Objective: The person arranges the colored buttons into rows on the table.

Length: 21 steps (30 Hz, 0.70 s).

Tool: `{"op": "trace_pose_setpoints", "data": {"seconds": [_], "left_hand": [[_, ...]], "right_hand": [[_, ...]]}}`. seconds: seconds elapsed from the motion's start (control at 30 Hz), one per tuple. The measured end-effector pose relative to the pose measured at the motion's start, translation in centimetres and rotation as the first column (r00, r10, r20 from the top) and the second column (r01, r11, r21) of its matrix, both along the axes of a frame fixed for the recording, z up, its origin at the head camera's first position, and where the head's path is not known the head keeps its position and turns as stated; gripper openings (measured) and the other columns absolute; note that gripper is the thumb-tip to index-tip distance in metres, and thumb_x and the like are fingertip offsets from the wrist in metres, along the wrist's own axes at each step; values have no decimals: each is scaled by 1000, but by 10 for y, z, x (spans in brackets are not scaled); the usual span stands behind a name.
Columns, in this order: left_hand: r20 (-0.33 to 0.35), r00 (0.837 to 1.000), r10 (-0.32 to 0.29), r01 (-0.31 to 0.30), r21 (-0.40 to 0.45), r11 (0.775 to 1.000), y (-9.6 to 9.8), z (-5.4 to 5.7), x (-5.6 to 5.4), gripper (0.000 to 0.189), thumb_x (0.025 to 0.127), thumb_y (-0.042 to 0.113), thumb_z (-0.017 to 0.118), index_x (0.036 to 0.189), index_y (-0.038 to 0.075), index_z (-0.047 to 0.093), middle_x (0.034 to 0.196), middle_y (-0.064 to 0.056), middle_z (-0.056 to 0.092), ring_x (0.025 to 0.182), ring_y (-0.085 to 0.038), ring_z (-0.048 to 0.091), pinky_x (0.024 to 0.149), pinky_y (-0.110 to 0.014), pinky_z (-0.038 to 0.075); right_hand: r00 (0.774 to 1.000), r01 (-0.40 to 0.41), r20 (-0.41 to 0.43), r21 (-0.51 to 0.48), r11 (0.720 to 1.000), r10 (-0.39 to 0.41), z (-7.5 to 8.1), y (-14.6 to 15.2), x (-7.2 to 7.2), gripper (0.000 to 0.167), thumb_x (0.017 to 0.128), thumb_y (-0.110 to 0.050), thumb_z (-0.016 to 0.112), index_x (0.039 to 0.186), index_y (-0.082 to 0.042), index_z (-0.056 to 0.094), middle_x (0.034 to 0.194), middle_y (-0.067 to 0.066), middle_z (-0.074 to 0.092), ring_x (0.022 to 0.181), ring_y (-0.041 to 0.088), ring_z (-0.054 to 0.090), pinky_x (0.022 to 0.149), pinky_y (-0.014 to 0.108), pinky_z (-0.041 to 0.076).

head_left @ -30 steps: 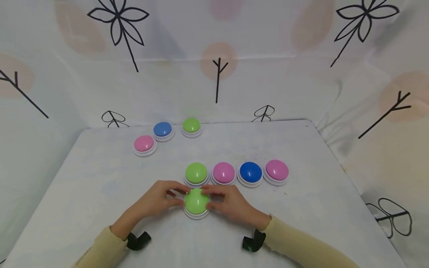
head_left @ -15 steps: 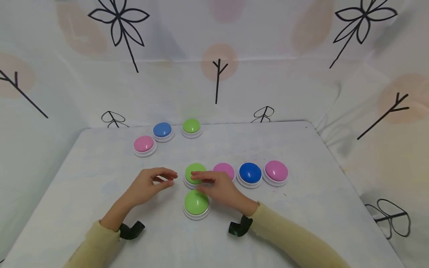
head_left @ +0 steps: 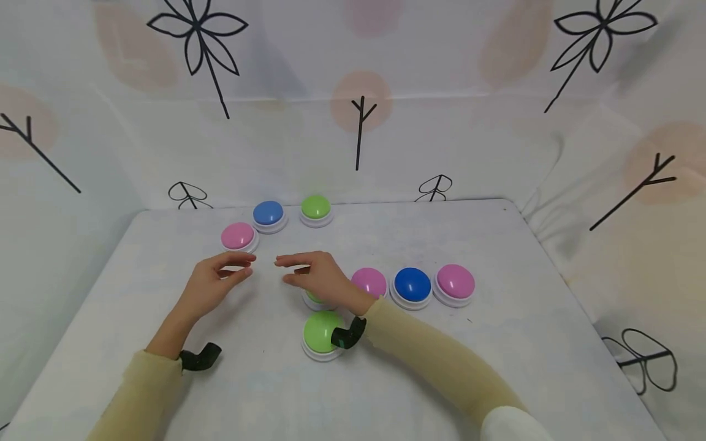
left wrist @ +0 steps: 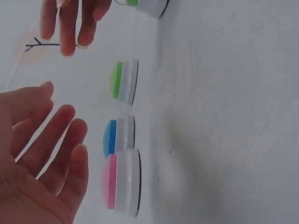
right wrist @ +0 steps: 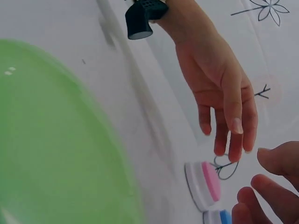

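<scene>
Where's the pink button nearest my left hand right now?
In the head view, the pink button sits back left on the table, just beyond the left hand, with a blue button close behind to its right.

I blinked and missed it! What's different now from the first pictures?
The left hand and right hand let go of the nearest green button and moved forward and leftward, toward the back-left pink button; both hold nothing now. The visible buttons stayed put.

White table [head_left: 529, 343], eight domed coloured buttons [head_left: 413, 284]
</scene>
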<state>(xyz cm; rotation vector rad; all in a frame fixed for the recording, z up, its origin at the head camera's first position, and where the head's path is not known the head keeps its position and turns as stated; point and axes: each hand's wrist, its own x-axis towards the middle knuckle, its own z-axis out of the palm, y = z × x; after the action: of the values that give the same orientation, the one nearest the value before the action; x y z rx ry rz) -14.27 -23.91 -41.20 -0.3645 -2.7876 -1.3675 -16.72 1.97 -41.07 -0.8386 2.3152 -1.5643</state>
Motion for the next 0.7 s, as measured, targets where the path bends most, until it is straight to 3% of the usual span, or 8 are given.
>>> {"op": "trace_pose_setpoints", "data": {"seconds": [0.17,0.3,0.4,0.7], "left_hand": [[14,998,68,-68,12,998,-14,-5,-10,40,97,30,66,132,11,63,126,-15,64,118,-28,57,88,-12,45],[24,994,110,-111,24,994,-23,-11,-19,42,98,29,66,134,11,61,130,-15,61,123,-28,53,98,-31,49],[34,991,131,-132,50,990,-28,-15,-25,43,97,27,67,136,8,60,135,-15,58,128,-30,49,103,-47,46],[13,980,199,-200,70,977,-41,-22,-47,48,96,28,69,139,9,58,150,-9,47,135,-30,41,107,-51,41]], "right_hand": [[998,1,65,-16,1000,0,1,-21,-17,35,94,-15,71,128,-15,69,126,-2,68,115,7,61,90,19,51],[997,24,76,-5,1000,-23,-2,-38,-32,34,94,-19,71,127,-17,70,125,2,68,114,6,61,90,21,51],[997,30,76,-4,1000,-30,-5,-53,-40,33,94,-22,71,127,-18,70,124,2,69,112,4,61,89,21,51],[986,74,158,-130,989,-53,-20,-82,-61,30,94,-15,70,124,-15,71,117,-5,71,105,2,63,87,19,51]]}}
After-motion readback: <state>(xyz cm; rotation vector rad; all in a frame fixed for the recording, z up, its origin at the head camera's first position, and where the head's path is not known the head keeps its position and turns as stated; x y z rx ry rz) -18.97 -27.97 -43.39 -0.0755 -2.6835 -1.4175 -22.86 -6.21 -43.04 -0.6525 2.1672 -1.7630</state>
